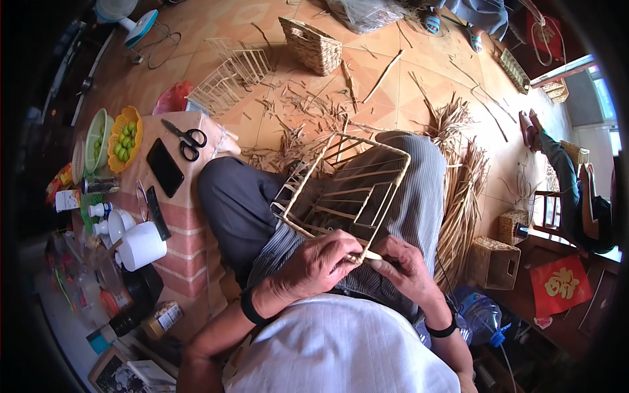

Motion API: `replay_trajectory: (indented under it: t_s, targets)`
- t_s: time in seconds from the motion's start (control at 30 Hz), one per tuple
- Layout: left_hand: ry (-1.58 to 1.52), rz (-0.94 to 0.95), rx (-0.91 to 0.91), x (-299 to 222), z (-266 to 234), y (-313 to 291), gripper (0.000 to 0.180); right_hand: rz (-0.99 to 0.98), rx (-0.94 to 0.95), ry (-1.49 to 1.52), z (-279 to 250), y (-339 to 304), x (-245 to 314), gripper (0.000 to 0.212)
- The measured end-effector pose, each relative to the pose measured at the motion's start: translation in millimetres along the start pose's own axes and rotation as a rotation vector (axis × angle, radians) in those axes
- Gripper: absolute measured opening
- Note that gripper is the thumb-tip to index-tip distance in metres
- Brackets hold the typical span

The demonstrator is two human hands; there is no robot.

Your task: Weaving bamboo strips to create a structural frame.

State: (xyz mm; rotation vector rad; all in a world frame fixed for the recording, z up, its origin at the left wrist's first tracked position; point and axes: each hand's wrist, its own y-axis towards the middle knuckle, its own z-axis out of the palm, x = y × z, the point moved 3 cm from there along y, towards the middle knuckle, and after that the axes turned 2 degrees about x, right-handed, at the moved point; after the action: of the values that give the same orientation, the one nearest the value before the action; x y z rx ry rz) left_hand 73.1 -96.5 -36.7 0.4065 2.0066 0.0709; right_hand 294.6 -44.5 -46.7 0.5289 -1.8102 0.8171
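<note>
An open, box-shaped basket frame (375, 145) rests on my lap, its bars partly wrapped in tan plant fibre. My left hand (325, 262) is closed around the frame's near corner. Close beside it, my right hand (405, 270) pinches a pale flat strand (373, 255) that runs to that same corner. My fingertips partly hide where strand and bar meet. Bundles of long dried stalks (462, 216) lie to the right of my knee.
On the left, a cloth-covered table (187, 226) holds black scissors (190, 142), a phone (165, 168), a yellow bowl (116, 157) of green fruit and a white cup (141, 246). A woven basket (314, 47) and another bare frame (229, 75) stand ahead among scraps. Other people sit at the right and far side.
</note>
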Motion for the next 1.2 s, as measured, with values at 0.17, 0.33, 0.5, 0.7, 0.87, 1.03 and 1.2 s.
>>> replay_trajectory:
  t_s: [0.17,0.33,0.5,0.7,0.87,1.03,1.2]
  targets:
    - [0.071,0.042,0.02,0.1,-4.4,0.6,0.032,0.048,-0.005,0.034,-22.1,-0.9,10.7,0.023]
    - [0.071,-0.02,-0.004,-1.4,-9.4,-0.9,0.03,0.012,-0.002,0.106,-33.8,4.6,19.9,0.025]
    - [0.118,0.097,0.042,-5.9,-10.6,-6.7,0.026,0.021,-0.069,-0.16,-44.9,16.9,42.3,0.019]
    - [0.236,0.217,0.116,-14.8,-12.0,-14.7,0.041,-0.278,0.004,-0.536,-41.8,61.1,74.2,0.023]
    - [0.328,0.267,0.093,-13.6,-7.8,-19.5,0.051,-0.44,0.071,-0.694,-22.1,90.3,86.8,0.024]
    - [0.366,0.191,0.111,-16.2,-6.9,-17.4,0.04,-0.512,0.171,-0.676,-4.6,110.0,74.8,0.028]
    - [0.275,0.174,0.038,-15.7,-9.9,-13.6,0.033,-0.541,-0.086,-0.633,-17.0,101.6,92.6,0.025]
